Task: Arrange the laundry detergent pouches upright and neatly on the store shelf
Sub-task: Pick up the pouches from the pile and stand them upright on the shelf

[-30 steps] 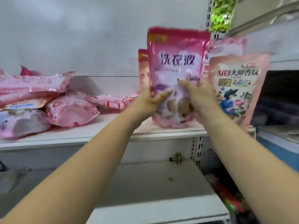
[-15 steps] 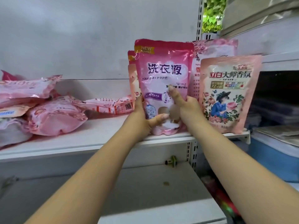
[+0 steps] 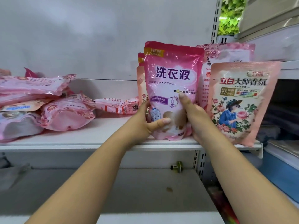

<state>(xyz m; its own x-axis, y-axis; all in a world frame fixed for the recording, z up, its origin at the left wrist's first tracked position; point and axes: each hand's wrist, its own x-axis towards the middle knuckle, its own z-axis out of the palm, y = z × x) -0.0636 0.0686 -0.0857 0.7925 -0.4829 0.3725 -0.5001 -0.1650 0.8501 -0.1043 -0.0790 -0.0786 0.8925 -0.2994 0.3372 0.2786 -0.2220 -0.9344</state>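
Pouch (image 3: 173,75) upright on shelf (image 3: 97,143), between both grips

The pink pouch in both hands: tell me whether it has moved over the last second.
Yes. The pink pouch has come down: a second ago its base hung just above the shelf; now it rests there, held by the left hand and right hand.

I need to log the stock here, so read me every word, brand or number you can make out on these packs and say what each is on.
"NEW": yellow corner of the held pink pouch.
"洗衣液": big purple letters on the same pouch, gripped by the left hand and right hand.
"立白大师香氛", "72小时", "3.8元": the floral pouch standing to its right.
Smaller print on both, the pouch behind and the lying pouches: too blurred.
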